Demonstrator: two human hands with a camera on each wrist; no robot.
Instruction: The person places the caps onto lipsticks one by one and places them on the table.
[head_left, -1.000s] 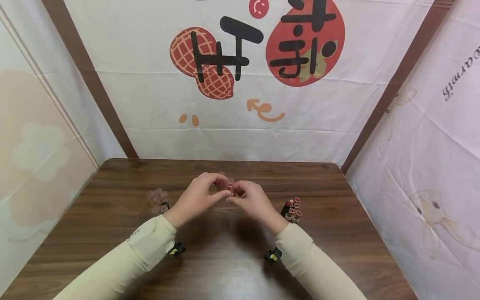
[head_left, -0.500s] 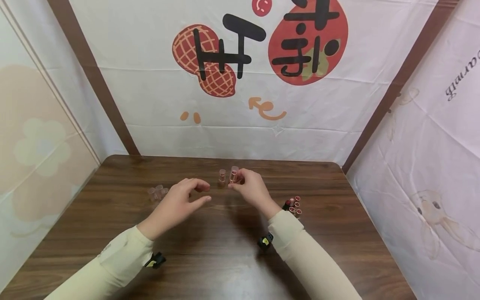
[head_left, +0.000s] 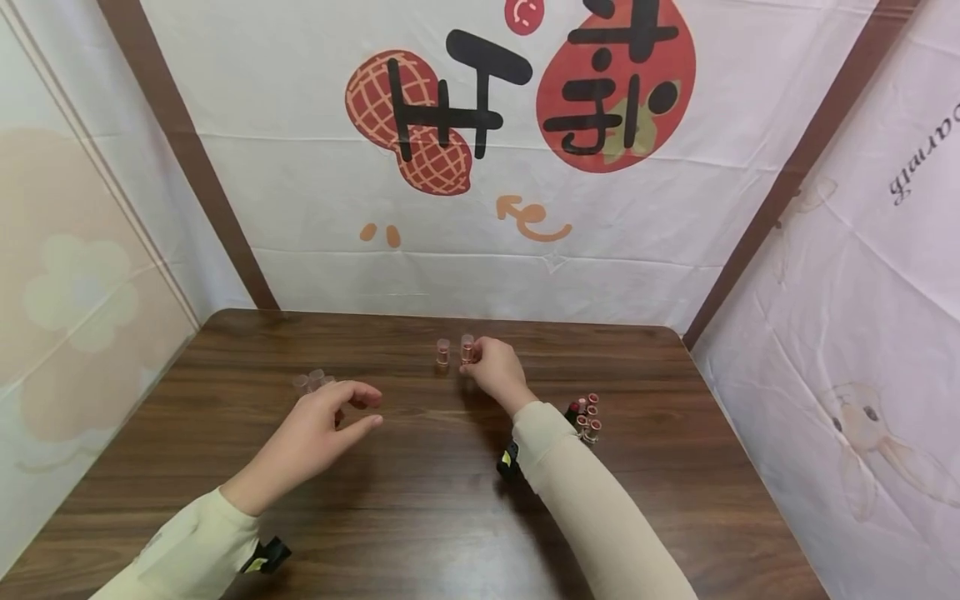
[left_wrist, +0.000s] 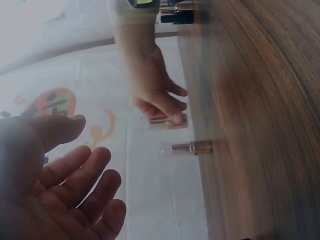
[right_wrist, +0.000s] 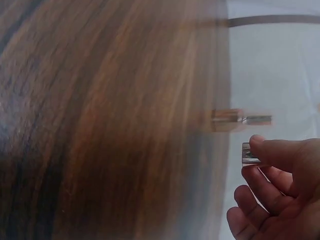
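My right hand [head_left: 501,371] pinches a lipstick tube [head_left: 467,350] with a clear cap on it, upright near the far side of the table. Beside it, slightly to the left and apart, a second clear-capped lipstick [head_left: 443,353] stands on the wood. The right wrist view shows the held tube's base [right_wrist: 248,154] between thumb and fingertips. My left hand [head_left: 318,433] holds nothing; its fingers are loosely bent and spread from the thumb, as the left wrist view also shows. Several clear caps [head_left: 317,379] stand just beyond it, partly hidden by the hand.
On the right of the brown wooden table [head_left: 420,483] stands a cluster of uncapped lipsticks [head_left: 590,421], one with a dark case. A printed white cloth [head_left: 480,275] hangs behind the table's far edge, with more cloth at both sides.
My hands were together at the lipstick tube; the left has let go and moved left toward the clear caps. The right has carried the tube away from me, beside the standing lipstick.
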